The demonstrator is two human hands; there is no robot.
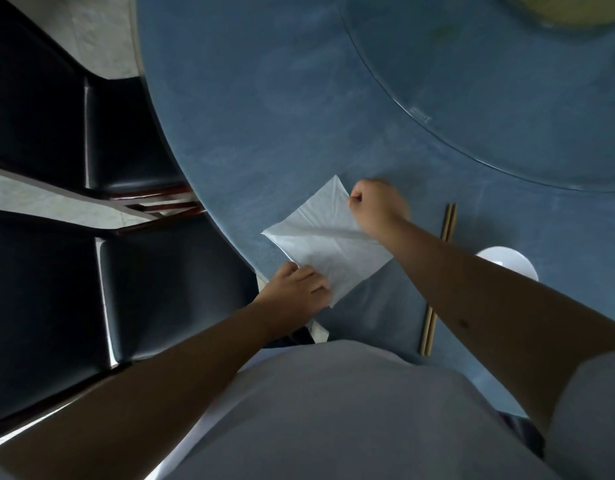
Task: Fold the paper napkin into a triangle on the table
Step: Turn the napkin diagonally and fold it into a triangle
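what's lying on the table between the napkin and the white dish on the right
A pair of chopsticks, partly hidden under the right forearm, lies between the napkin and white dish in the head view.

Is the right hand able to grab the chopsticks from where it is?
Probably yes, but not right away. The chopsticks lie uncovered on the blue table, just beside the right hand. That hand is pinching the napkin corner, so it would need to let go first.

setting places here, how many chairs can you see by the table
2, both black-seated, left of the blue table: one chair at the far left edge, another chair nearer, beside the left hand. More may sit outside the view.
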